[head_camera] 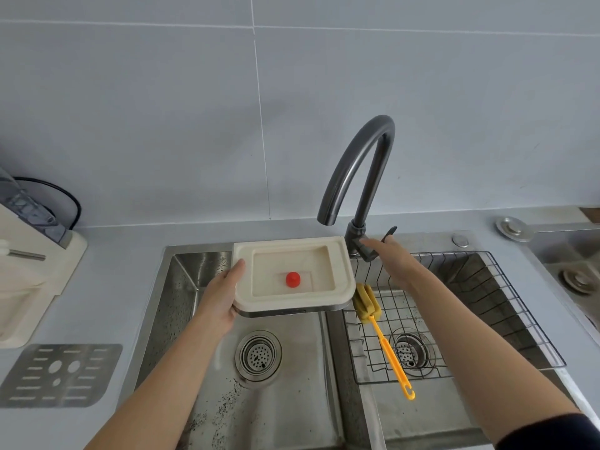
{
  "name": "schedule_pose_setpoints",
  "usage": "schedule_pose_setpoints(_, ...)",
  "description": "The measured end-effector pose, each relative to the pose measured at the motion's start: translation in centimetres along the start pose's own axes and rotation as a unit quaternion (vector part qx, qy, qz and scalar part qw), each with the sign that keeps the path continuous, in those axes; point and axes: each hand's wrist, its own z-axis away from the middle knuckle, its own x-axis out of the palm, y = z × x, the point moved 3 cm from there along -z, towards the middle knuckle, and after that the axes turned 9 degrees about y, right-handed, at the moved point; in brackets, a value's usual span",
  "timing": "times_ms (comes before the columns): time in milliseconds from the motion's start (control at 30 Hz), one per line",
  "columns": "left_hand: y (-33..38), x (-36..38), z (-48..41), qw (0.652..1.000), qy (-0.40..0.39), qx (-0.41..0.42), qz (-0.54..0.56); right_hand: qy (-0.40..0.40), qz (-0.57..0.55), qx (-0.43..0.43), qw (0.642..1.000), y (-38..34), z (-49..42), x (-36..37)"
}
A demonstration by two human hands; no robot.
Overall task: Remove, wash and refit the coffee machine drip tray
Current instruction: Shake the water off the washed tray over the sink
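Head view: L hand [224, 295] is gripping the cream drip tray [341, 271] by its left edge, thumb on top, grip clamped on it, holding it level over the left sink basin [292, 401], just below-left of the faucet [360, 170] spout. A red float [293, 279] is sitting inside the tray. R hand [394, 258] is reaching to the faucet base, fingers spread apart and resting at the lever [391, 231]. Right of the faucet, a wire rack [487, 303] w/ a yellow brush [386, 339] is lying in the right basin. Far left of the faucet, on the bench [136, 261], the coffee machine [29, 264] and a metal grate [58, 375] are sitting.
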Motion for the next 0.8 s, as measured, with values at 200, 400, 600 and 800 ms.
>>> schedule_pose_setpoints(200, 0.8, -0.6, 0.5, 1.0, 0.002, 0.006, 0.012, -0.089, 0.006, -0.078, 0.993, 0.3, 5.0, 2.3)
schedule_pose_setpoints(400, 1.1, -1.1, 1.2, 1.0, -0.005, 0.015, 0.015, -0.187, 0.005, -0.181, 0.966, -0.1, 9.2, 4.0)
schedule_pose_setpoints(600, 1.3, -2.0, 2.0, 1.0, -0.012, 0.015, 0.005, -0.159, 0.034, -0.268, 0.95, -0.3, 10.8, 4.4)
schedule_pose_setpoints(800, 1.8, -3.0, 2.7, 0.999, -0.021, 0.04, -0.007, -0.128, 0.057, -0.295, 0.945, -0.3, 11.2, 5.0)
